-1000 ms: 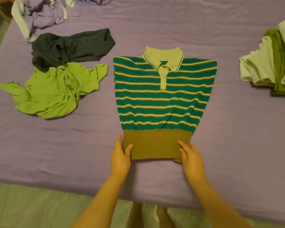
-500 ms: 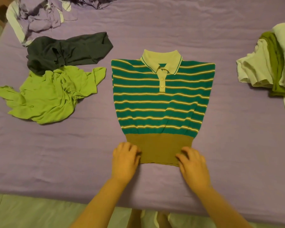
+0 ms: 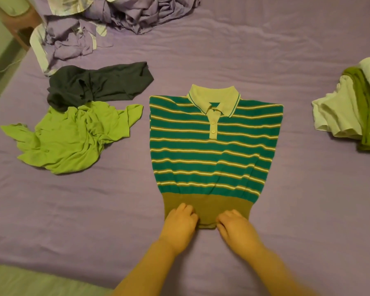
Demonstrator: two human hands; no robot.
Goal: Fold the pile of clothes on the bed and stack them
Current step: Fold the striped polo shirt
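While the striped polo shirt [image 3: 214, 150] lies flat on the bed [image 3: 265, 50], sleeves tucked under, the left hand [image 3: 181, 226] and right hand [image 3: 236, 228] pinch its olive hem with curled fingers; a lime shirt [image 3: 73, 137] and dark garment [image 3: 98, 84] lie crumpled to its left, a folded stack [image 3: 350, 107] well apart on the right.

The folded stack [image 3: 355, 112] runs off the right edge, the purple heap [image 3: 107, 20] off the top. Both forearms blur toward the bottom edge, and curled fingertips [image 3: 187, 210] hide the hem underneath.
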